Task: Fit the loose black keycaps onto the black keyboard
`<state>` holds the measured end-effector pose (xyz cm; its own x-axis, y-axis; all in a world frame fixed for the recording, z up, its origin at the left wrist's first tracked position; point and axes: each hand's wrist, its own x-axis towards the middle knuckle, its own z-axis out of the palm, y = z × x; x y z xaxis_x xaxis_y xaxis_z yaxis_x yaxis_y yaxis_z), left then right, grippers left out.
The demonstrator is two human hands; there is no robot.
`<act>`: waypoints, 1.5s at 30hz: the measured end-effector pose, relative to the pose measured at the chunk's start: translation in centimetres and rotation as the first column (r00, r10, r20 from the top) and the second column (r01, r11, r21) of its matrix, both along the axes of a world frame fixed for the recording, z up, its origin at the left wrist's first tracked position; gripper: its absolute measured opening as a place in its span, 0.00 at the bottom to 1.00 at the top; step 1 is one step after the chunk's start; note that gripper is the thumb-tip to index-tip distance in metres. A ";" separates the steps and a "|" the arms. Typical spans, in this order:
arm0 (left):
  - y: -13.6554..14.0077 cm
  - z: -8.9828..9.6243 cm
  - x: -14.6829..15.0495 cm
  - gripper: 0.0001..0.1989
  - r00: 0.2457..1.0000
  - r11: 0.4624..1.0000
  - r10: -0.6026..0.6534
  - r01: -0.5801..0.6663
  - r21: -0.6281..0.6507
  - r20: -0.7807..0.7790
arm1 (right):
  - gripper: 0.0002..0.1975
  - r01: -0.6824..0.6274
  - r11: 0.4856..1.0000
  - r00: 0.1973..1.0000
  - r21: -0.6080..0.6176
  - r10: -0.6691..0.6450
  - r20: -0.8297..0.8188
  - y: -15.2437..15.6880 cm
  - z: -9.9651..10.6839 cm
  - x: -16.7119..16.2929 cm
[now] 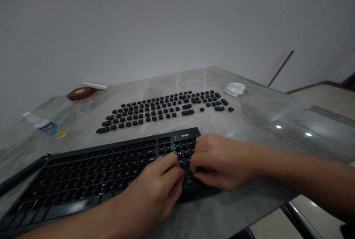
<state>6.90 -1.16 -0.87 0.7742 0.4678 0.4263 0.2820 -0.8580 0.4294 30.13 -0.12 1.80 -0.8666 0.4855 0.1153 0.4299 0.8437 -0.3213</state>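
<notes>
- Far left: I note a black bar (23,174), one end beside the keyboard's rear corner.
- Left to centre: the keyboard (83,181), black, lies aslant on the grey, veined bench (263,128); most sockets are bare, flat keys line its front left edge.
- Behind it, left: a spray bottle (51,128) with a coloured label; brown object (80,93) and white strip (95,86) farther back.
- Centre rear: loose black keycaps (152,107) in keyboard-like rows.
- Right of centre: my left hand (159,183), fingers bent and bunched; I cannot tell whether they pinch anything.
- Adjacent: my right hand (222,159), fingers curled over the number pad; grip hidden. Both hands obstruct that section.
- Right rear: crumpled white cloth (235,89).
</notes>
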 end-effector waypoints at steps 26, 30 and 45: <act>0.0 0.1 0.1 0.11 1.000 1.000 -0.011 0.011 0.003 -0.003 | 0.04 0.027 0.999 0.993 0.039 -0.031 0.111 -0.3 0.1 -0.7; -0.1 0.0 0.1 0.12 1.000 0.999 -0.006 0.007 0.049 -0.015 | 0.04 0.004 0.997 0.988 0.078 -0.016 0.152 -0.5 0.0 -0.8; -0.2 0.0 0.2 0.17 1.000 0.991 0.008 -0.005 0.133 -0.025 | 0.08 -0.051 0.988 0.978 0.147 0.020 0.206 -0.8 -0.1 -1.1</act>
<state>7.12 -1.33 -0.86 0.7829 0.4135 0.4649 0.2973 -0.9050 0.3043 29.04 -0.97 1.74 -0.8957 0.4446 0.0043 0.4421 0.8916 -0.0982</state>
